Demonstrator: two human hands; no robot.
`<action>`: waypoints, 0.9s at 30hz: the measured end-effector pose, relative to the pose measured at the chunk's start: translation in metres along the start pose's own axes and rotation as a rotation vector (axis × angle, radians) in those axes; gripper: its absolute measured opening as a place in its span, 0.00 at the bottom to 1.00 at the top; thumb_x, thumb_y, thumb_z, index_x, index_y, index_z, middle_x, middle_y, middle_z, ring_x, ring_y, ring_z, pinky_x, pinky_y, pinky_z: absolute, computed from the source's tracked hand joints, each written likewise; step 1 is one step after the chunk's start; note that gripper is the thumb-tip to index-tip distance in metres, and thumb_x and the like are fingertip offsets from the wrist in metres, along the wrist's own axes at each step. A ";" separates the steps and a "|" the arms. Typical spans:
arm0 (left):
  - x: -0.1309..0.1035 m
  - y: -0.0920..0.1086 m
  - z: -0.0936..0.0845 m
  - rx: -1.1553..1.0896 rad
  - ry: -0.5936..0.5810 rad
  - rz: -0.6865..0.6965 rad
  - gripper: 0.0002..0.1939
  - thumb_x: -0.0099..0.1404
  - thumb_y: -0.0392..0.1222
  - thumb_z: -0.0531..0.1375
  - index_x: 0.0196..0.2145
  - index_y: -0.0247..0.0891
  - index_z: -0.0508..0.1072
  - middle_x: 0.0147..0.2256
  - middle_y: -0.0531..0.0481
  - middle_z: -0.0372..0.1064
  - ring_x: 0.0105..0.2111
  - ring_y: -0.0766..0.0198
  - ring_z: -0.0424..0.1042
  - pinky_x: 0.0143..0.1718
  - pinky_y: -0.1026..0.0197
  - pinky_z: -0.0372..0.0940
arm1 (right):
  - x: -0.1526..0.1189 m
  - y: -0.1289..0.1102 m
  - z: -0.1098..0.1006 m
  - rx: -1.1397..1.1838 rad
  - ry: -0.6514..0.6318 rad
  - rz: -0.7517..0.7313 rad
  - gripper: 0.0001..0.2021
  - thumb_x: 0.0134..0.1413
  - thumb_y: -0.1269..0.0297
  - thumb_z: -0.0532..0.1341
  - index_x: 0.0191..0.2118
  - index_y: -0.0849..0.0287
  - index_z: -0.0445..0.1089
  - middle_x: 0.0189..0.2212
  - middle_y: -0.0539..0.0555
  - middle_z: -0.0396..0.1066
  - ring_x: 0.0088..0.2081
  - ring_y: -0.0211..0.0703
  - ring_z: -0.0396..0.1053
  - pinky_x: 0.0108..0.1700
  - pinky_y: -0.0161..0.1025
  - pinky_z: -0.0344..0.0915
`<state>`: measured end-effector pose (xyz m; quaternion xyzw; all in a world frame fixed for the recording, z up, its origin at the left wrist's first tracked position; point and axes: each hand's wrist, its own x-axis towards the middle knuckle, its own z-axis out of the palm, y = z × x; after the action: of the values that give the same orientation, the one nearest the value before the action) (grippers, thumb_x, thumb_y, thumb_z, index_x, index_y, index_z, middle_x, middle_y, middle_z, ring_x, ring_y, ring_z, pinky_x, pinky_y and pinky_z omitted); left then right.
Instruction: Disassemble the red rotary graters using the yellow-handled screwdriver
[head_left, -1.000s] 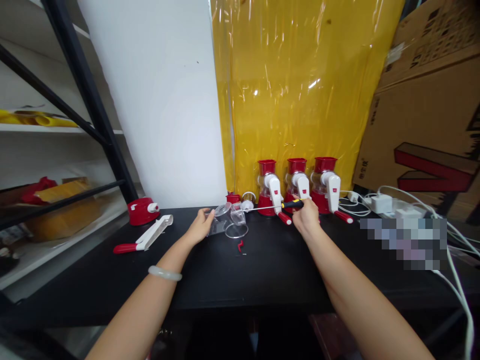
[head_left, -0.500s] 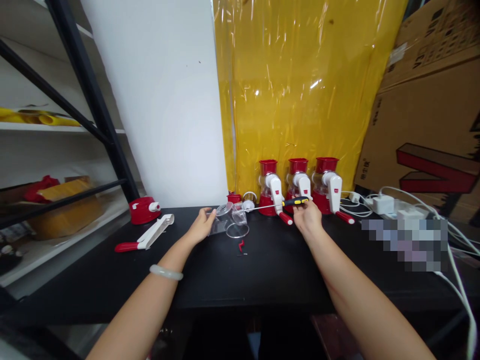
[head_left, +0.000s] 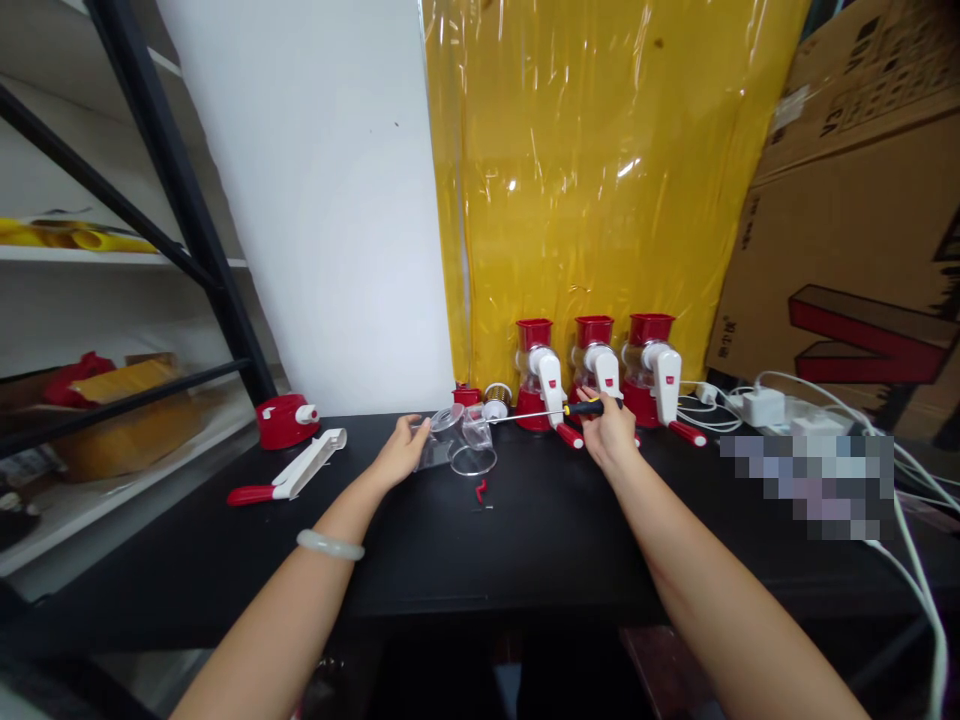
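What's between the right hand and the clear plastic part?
In the head view, the screwdriver in the right hand spans it, its shaft crossing in front of the leftmost grinder toward the clear plastic part.

Left hand and right hand grip at arm's length, apart.

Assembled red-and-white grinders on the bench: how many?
3, in a row before the yellow sheet: left grinder, middle grinder, partly behind the right hand and screwdriver, right grinder. No others visible.
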<state>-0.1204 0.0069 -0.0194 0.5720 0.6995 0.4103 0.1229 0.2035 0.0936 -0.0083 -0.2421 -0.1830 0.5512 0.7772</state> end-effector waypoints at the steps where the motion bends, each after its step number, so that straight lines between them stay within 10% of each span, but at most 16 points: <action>1: 0.000 0.000 0.000 0.000 -0.001 -0.001 0.30 0.67 0.58 0.49 0.54 0.29 0.61 0.50 0.32 0.68 0.51 0.50 0.70 0.52 0.51 0.61 | 0.001 0.000 0.000 -0.008 0.004 -0.007 0.09 0.52 0.70 0.60 0.35 0.55 0.58 0.30 0.45 0.71 0.34 0.38 0.73 0.38 0.42 0.72; 27: -0.001 0.003 0.000 -0.027 0.000 -0.003 0.28 0.67 0.57 0.49 0.54 0.30 0.61 0.49 0.33 0.70 0.49 0.51 0.70 0.51 0.51 0.62 | 0.007 0.006 -0.008 -0.062 -0.016 -0.144 0.08 0.48 0.68 0.64 0.34 0.56 0.65 0.31 0.44 0.67 0.35 0.32 0.69 0.41 0.36 0.68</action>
<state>-0.1180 0.0058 -0.0177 0.5693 0.6948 0.4195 0.1310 0.2058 0.1005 -0.0177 -0.2480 -0.2233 0.4897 0.8055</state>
